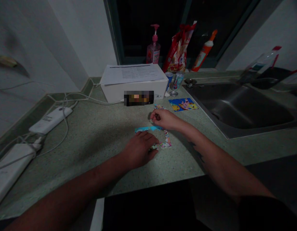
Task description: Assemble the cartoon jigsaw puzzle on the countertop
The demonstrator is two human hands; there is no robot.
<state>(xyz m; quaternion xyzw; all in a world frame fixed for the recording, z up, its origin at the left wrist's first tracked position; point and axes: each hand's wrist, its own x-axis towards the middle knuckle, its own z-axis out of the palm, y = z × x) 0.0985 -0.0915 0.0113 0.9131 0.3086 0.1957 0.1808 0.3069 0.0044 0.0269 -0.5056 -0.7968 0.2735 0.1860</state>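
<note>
The hands are apart. The left hand (138, 149) lies curled over the jigsaw pieces (148, 129), and the right hand (161, 119) reaches their far side, fingers at a small piece (151, 121); whether it is gripped, I cannot tell. The pieces sit towards the near edge of the speckled green countertop (95, 134). Open counter stretches left to a white power bank (50, 120). Right lies a steel sink (244, 109); far, a picture card (183, 104) and white box (134, 93).
</note>
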